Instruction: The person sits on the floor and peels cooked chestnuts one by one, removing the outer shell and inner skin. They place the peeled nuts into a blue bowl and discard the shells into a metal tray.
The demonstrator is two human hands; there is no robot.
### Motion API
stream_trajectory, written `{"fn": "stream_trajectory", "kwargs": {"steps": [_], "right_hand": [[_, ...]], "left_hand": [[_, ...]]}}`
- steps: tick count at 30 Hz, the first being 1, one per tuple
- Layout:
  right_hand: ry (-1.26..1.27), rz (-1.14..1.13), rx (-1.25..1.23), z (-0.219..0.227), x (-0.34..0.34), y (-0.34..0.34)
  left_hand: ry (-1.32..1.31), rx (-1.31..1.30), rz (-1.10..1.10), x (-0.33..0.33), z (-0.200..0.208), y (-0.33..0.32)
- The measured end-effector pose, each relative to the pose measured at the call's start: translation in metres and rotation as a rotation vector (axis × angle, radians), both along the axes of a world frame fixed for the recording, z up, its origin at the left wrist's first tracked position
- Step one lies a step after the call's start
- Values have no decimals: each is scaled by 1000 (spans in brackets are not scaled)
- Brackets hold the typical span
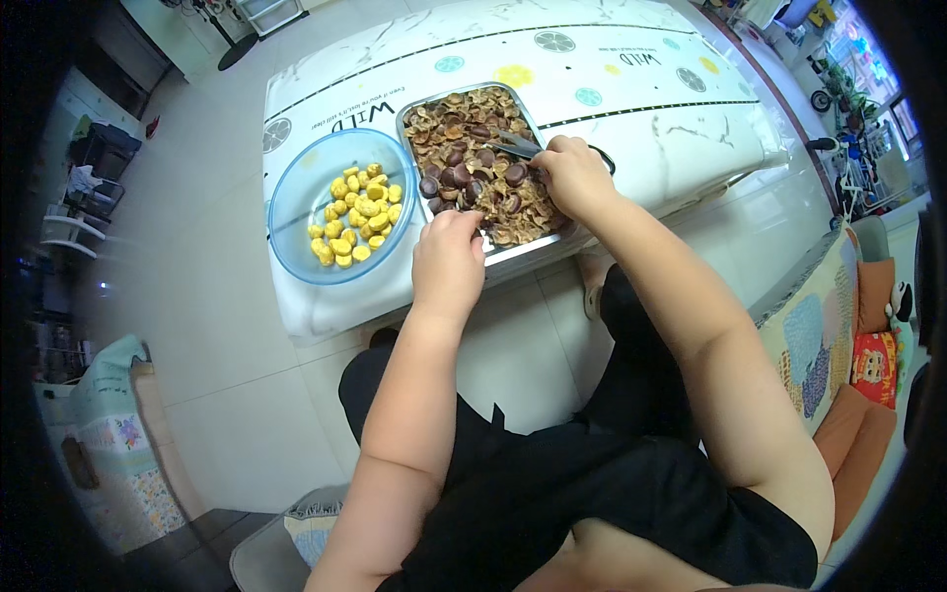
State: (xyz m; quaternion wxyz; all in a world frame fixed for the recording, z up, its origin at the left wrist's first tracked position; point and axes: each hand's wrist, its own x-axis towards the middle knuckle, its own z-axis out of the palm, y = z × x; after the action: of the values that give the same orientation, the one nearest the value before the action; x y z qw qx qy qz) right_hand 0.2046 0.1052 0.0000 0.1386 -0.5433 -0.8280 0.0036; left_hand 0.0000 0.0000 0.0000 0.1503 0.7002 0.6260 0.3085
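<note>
worktop [681, 123] is carrying a metal tray [523, 253] and, just beside it, a clear bowl [294, 219]. left hand [449, 252] is curling over the tray's near edge, grip contents indiscernible. right hand [574, 176] is holding scissors [517, 145], grip wrapped tight. brown nuts [454, 176] are lying in the tray, yellow nuts [370, 207] in the bowl.

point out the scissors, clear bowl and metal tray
Scissors [521, 146], head view, on the blades
Clear bowl [295, 205], head view, on its bare left side
Metal tray [523, 251], head view, on its near rim
</note>
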Motion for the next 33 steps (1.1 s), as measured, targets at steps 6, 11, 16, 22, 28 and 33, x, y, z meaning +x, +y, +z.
{"fn": "stream_trajectory", "kwargs": {"steps": [6, 11, 16, 22, 28, 33], "right_hand": [[-226, 38, 22, 11, -13, 16], [-215, 20, -99, 15, -10, 18], [-166, -36, -183, 15, -10, 20], [-189, -37, -193, 20, -13, 14], [-155, -20, -145, 15, -12, 12], [-90, 44, -56, 14, -9, 9]], "left_hand": [[-29, -69, -32, -9, 8, 11], [-83, -37, -45, -8, 7, 9], [-104, -17, -45, -7, 7, 11], [-159, -17, -46, -9, 10, 12], [-185, -87, -39, -11, 13, 11], [-190, -114, -46, -13, 18, 10]]}}
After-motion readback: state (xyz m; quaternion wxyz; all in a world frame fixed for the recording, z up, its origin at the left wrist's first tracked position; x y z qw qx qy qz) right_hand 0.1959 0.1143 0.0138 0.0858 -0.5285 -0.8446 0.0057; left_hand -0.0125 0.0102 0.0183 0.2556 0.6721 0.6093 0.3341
